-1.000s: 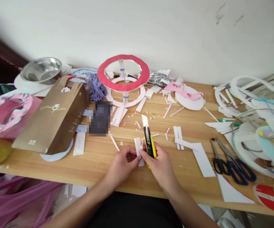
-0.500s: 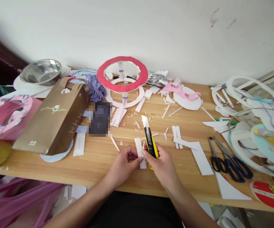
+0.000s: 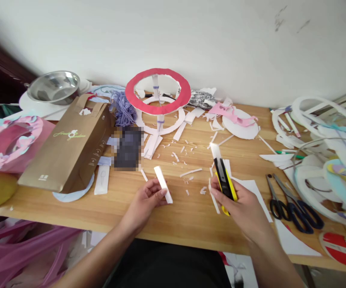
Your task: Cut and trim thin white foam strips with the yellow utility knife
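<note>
Both hands are closed on things and held apart above the wooden table [image 3: 191, 218]: the left hand [image 3: 147, 198] pinches a white foam strip [image 3: 163, 179] between thumb and fingers, its far end tilted away to the left, while the right hand [image 3: 243, 206] grips a yellow and black utility knife [image 3: 224, 178] with the blade out, pointing away. Right of the knife lie black-handled scissors [image 3: 290, 208]. Beyond it stands a red ring [image 3: 157, 91] on a white stand. Far left of the knife, past the strip, lies a brown paper bag [image 3: 67, 150].
</note>
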`<state>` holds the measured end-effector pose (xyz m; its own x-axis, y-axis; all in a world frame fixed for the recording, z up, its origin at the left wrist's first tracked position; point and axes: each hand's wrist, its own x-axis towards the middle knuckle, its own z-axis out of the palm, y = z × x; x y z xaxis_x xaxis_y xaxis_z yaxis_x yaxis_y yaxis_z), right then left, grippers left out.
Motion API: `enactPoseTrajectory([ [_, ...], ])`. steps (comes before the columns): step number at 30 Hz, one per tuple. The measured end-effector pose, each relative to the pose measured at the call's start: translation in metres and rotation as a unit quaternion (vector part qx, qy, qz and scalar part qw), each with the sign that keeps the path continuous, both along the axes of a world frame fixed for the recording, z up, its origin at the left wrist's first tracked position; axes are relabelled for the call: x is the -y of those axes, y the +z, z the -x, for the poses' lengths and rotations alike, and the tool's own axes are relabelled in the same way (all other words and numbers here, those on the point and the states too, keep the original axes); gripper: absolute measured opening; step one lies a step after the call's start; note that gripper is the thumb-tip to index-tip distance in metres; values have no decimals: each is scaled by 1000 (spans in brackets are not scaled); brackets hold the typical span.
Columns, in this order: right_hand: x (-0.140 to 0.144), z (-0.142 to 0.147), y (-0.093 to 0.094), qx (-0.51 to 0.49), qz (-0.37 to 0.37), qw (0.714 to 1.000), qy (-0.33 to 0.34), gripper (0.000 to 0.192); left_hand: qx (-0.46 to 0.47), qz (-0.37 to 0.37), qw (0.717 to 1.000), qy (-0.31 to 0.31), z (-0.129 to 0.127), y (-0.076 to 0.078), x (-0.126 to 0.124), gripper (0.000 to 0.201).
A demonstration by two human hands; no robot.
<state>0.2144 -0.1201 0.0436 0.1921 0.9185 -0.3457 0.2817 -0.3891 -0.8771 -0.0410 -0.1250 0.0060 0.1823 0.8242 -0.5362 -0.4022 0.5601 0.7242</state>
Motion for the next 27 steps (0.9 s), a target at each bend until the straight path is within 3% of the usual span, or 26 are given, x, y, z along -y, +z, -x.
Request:
enactPoseTrajectory([
  [2,8,-9,10,-30,67,990,120,33,62,13,998,-14,0,2,0,39],
  [4,16,-10,16,-75,132,952,266,21,121,36,992,-22,-1,5,-1,42],
  [6,22,-5,15,-63,120,930,343,11,152,61,986,-20,-3,5,-3,42],
  [10,30,15,-4,20,-32,957,289,19,157,69,985,-23,-6,5,-8,37],
  [14,35,38,-15,12,-93,970,223,15,126,42,991,-32,-10,7,-10,28],
  [20,31,75,-9,-65,-49,996,34,24,62,5,998,-29,-14,12,-9,31],
  [27,24,84,-17,-26,-43,999,19,24,-24,-50,998,-32,-15,7,-4,33],
])
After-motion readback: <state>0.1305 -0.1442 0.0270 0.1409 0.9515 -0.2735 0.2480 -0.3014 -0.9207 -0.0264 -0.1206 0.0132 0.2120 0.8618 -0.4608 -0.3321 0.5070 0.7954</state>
